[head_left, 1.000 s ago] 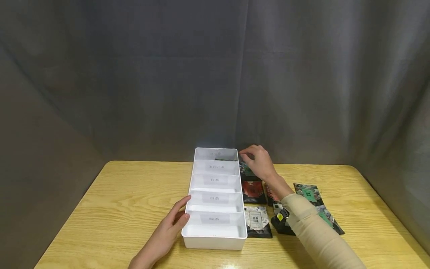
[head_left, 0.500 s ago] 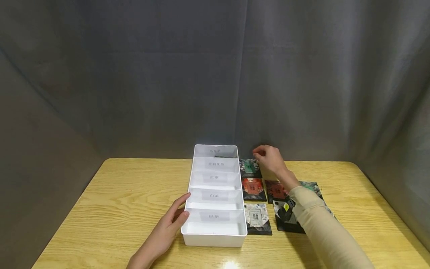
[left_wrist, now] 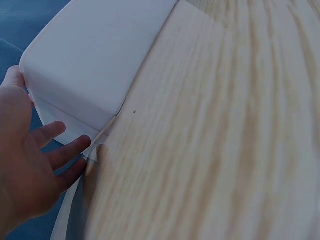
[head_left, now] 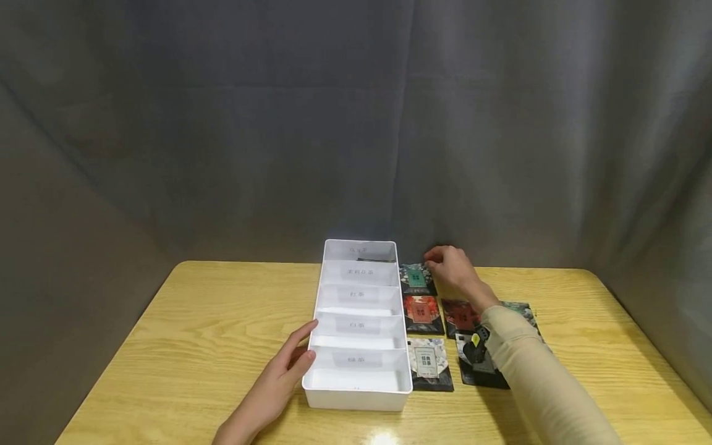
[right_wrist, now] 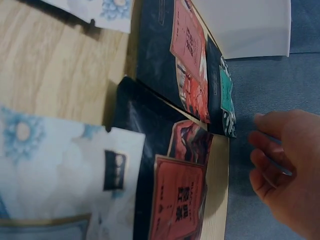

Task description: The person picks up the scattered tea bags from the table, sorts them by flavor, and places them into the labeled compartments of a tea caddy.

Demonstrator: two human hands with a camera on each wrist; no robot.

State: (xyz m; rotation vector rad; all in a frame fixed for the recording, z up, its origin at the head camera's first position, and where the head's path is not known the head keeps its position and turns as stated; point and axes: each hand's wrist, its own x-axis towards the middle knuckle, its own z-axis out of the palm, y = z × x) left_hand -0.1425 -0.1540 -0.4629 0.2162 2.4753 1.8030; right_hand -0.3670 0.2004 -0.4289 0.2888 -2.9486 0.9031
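Observation:
A long white box split into several labelled compartments stands on the table. My left hand touches its left side near the front, thumb and fingers relaxed and spread. In the rear compartment the edge of a dark sachet shows. My right hand hovers at the upper right corner of a green-labelled tea sachet. The right wrist view shows the hand with loosely bent fingers, nothing between them, and a small gap to that sachet.
Red-labelled tea sachets and white-patterned ones lie in rows right of the box. Another green-patterned sachet is partly hidden under the right forearm. A grey curtain hangs behind the wooden table.
My right hand has moved from the box's rear right corner rightward, uncovering the green-labelled sachet, and has lowered slightly beside it. The left hand stays at the box.

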